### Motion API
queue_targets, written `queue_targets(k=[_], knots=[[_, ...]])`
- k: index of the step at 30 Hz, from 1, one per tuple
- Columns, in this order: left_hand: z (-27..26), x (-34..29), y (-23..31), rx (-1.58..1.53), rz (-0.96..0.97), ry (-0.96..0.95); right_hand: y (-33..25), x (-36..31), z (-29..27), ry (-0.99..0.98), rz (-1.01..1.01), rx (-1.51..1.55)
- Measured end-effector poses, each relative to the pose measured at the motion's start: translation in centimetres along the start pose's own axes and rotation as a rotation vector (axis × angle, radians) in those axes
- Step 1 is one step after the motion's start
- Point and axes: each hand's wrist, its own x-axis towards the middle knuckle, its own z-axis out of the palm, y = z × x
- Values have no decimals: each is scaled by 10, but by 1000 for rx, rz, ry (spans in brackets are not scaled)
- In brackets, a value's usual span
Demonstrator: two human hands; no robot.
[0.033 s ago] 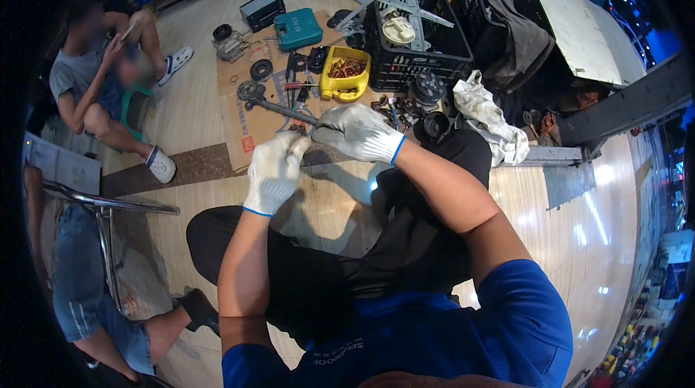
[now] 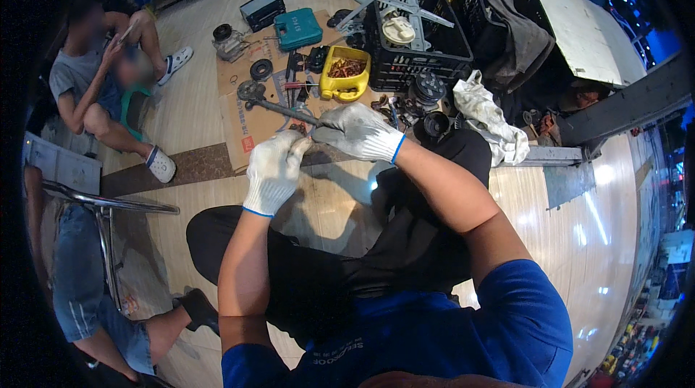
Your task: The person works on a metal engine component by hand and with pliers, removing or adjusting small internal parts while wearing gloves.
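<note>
My right hand point(image 2: 358, 133), in a white knit glove with a blue cuff edge, is closed around the near end of a dark metal bar point(image 2: 286, 111). The bar slants away to the left and ends at a round grey metal part point(image 2: 251, 92) above the cardboard. Close beside it, my left hand point(image 2: 275, 172), gloved alike, has its fingers pressed together; what they hold, if anything, is hidden. A small brownish piece point(image 2: 298, 127) shows just beyond the left fingertips. A yellow cut-open jug point(image 2: 345, 91) of copper-coloured bits stands beyond my right hand.
Flattened cardboard point(image 2: 230, 109) bears a teal case point(image 2: 298, 29), a black ring point(image 2: 261, 69) and a motor-like part point(image 2: 230, 42). Black crates point(image 2: 423, 66) stand at the back right, near a white rag point(image 2: 486, 116). A seated person point(image 2: 90, 84) and a metal-framed stool point(image 2: 108, 203) are at left.
</note>
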Motion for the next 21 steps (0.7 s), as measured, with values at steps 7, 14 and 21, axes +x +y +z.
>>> queue_targets(k=[7, 14, 21], knots=[[0, -1, -8, 290, 318, 148, -4, -1, -5, -134, 78, 112], [-2, 3, -8, -287, -362, -140, 11, -5, 8, 324, -349, -312], [0, -2, 2, -117, -52, 25, 5, -6, 4, 130, -105, 16]])
